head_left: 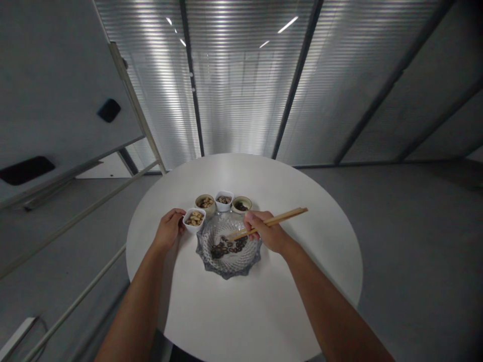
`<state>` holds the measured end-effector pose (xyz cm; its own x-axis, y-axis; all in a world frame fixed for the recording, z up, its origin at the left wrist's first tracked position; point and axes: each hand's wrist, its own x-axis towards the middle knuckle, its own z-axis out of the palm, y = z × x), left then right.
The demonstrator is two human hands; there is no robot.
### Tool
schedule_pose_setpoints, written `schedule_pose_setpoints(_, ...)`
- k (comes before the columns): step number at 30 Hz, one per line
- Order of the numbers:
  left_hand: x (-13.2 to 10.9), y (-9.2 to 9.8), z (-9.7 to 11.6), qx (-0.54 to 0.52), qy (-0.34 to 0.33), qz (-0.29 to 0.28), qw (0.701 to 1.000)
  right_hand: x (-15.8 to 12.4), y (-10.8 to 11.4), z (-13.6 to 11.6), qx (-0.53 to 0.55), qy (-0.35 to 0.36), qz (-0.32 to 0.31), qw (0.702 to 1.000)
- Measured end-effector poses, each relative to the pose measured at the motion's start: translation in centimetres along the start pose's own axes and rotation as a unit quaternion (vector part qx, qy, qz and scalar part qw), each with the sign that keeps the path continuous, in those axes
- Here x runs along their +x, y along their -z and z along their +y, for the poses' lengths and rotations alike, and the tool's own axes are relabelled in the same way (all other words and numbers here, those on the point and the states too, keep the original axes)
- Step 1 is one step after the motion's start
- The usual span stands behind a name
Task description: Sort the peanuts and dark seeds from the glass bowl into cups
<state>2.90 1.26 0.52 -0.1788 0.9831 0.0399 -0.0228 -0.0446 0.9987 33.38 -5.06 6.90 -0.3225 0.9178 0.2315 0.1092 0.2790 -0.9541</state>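
My right hand (266,231) is closed around a pair of wooden chopsticks (281,217). Their tips reach down into a scalloped clear glass plate (228,271), close to a scatter of dark seeds or beans (230,246) lying in it. Whether the tips pinch a piece is too small to tell. Resting on the table, my left hand (169,229) has loosely curved fingers, thumb and index apart, against the left side of a white bowl (193,229) of pale nuts (195,217).
Behind the plate stand a beige bowl (211,208) of nuts, a white bowl (224,205) of striped seeds and another beige bowl (247,202) with dark pieces. The round white table (245,317) carries everything. A whiteboard on a metal frame (109,201) stands left; blinds hang behind.
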Motion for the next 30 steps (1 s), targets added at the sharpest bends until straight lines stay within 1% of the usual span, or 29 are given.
schedule_pose_setpoints(10,-0.2,-0.2,0.3,-0.003,-0.001,0.001,1.000,0.0,-0.1,-0.2,-0.045,-0.002,-0.013,0.999)
schedule_pose_setpoints(16,-0.2,-0.2,0.4,-0.001,-0.005,0.004,1.000,0.0,-0.2,0.4,-0.051,0.000,0.017,0.999)
schedule_pose_setpoints(21,-0.2,-0.2,0.2,-0.006,0.005,0.001,1.000,0.0,-0.2,-0.1,-0.048,0.008,0.026,0.998)
schedule_pose_setpoints(25,-0.1,-0.1,0.2,-0.004,0.006,0.003,1.000,-0.1,-0.1,-0.7,-0.049,0.013,0.056,0.997)
schedule_pose_setpoints(30,-0.2,-0.2,0.4,0.000,0.004,0.003,1.000,-0.1,0.3,-0.7,-0.049,0.033,0.099,0.993)
